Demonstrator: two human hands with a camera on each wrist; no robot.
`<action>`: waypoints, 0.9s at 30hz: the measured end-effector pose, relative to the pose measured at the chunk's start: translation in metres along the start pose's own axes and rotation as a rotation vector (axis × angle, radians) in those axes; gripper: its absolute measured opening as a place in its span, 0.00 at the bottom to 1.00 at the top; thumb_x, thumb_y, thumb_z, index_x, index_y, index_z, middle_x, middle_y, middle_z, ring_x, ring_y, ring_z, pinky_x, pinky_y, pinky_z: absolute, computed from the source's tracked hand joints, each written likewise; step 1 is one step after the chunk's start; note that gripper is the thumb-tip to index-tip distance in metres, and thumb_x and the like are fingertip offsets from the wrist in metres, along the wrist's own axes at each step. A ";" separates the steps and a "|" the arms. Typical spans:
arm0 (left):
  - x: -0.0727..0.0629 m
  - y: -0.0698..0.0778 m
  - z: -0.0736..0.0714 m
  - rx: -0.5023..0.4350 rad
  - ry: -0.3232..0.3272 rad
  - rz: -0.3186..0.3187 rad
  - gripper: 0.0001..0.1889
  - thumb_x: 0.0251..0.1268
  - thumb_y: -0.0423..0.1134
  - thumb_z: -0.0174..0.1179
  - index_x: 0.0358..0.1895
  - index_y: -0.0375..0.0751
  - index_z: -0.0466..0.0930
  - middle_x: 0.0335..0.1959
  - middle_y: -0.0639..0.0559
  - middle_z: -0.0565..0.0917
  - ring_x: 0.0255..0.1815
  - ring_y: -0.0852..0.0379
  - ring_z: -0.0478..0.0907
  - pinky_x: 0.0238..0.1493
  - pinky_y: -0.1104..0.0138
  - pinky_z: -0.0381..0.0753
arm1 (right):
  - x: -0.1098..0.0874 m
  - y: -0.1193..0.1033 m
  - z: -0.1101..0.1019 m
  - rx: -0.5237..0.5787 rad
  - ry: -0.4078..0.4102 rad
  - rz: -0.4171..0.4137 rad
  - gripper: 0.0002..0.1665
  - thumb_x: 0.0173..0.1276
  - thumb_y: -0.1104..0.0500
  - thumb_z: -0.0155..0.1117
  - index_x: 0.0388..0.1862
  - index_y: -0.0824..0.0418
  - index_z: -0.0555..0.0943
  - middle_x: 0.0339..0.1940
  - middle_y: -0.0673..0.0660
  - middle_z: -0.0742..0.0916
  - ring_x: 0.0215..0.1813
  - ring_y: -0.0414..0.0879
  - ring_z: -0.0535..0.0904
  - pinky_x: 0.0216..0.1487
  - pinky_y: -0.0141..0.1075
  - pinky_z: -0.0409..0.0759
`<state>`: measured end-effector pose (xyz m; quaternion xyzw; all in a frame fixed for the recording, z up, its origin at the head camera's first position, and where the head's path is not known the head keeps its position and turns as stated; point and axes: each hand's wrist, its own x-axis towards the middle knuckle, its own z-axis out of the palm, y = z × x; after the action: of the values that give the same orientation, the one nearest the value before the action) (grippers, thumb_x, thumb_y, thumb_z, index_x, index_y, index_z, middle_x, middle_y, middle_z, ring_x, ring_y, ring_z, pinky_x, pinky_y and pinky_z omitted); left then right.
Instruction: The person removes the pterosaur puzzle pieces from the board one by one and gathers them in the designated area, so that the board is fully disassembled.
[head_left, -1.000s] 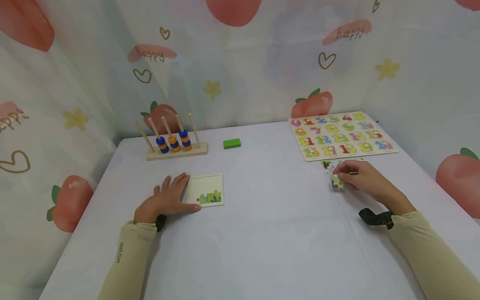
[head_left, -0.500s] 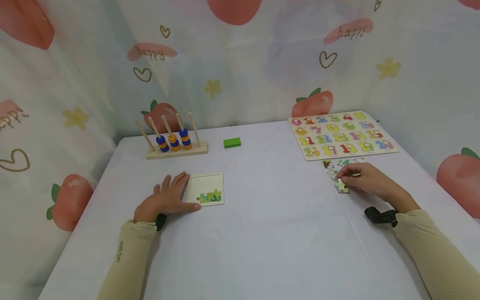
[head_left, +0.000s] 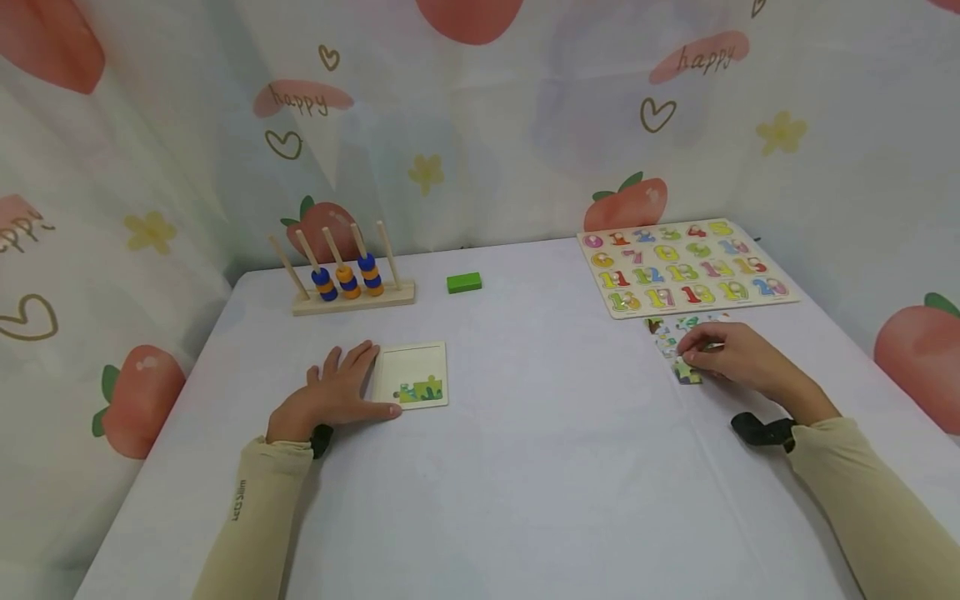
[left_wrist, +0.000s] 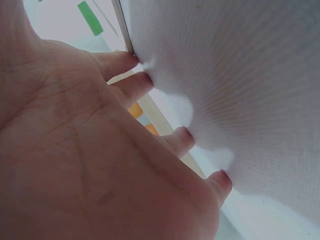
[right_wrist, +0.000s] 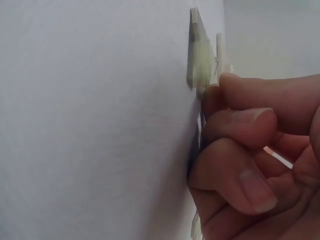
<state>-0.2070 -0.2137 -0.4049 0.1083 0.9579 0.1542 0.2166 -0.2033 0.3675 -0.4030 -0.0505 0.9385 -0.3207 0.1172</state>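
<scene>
My left hand (head_left: 333, 396) rests with fingers spread beside a small wooden puzzle tray (head_left: 405, 362), index finger at its upper left corner and thumb along its lower edge. Several joined green jigsaw pieces (head_left: 422, 390) lie in the tray's lower right part. In the left wrist view the fingertips (left_wrist: 184, 136) press on the white cloth. Over on the right, my right hand (head_left: 731, 362) pinches a green jigsaw piece (head_left: 686, 372) close to the table. The right wrist view shows that piece (right_wrist: 201, 62) by the thumb and fingertips, other fingers curled. Part of it is hidden.
More loose jigsaw pieces (head_left: 662, 335) lie behind and partly under the right hand. A wooden number board (head_left: 686, 267) is at the back right. An abacus stand (head_left: 352, 304) with blue and orange rings and a green block (head_left: 464, 283) stand at the back.
My right hand has moved slightly right with the green jigsaw piece, which now lies lower and flatter near the table. The left hand and tray have kept their places.
</scene>
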 end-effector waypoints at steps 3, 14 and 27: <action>0.000 0.000 0.000 0.002 0.000 -0.004 0.63 0.62 0.70 0.69 0.88 0.36 0.46 0.89 0.37 0.46 0.85 0.22 0.36 0.75 0.23 0.39 | -0.001 -0.001 0.000 0.015 0.005 0.006 0.11 0.80 0.61 0.66 0.54 0.67 0.83 0.47 0.60 0.85 0.49 0.56 0.78 0.41 0.31 0.80; 0.001 0.000 -0.001 -0.004 -0.002 -0.015 0.63 0.62 0.69 0.70 0.88 0.37 0.46 0.89 0.38 0.45 0.85 0.23 0.35 0.75 0.23 0.39 | 0.001 -0.017 0.000 0.048 0.036 -0.026 0.13 0.82 0.60 0.64 0.57 0.68 0.83 0.50 0.62 0.84 0.49 0.56 0.78 0.38 0.33 0.80; 0.001 0.000 -0.002 -0.004 -0.003 -0.013 0.64 0.62 0.70 0.70 0.88 0.38 0.45 0.89 0.38 0.45 0.85 0.23 0.35 0.75 0.24 0.39 | 0.007 -0.052 0.013 0.181 0.004 -0.040 0.20 0.84 0.54 0.63 0.62 0.69 0.80 0.46 0.64 0.84 0.41 0.53 0.81 0.36 0.37 0.82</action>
<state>-0.2087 -0.2134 -0.4037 0.1019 0.9580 0.1545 0.2192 -0.2060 0.3176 -0.3823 -0.0578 0.9048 -0.4064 0.1132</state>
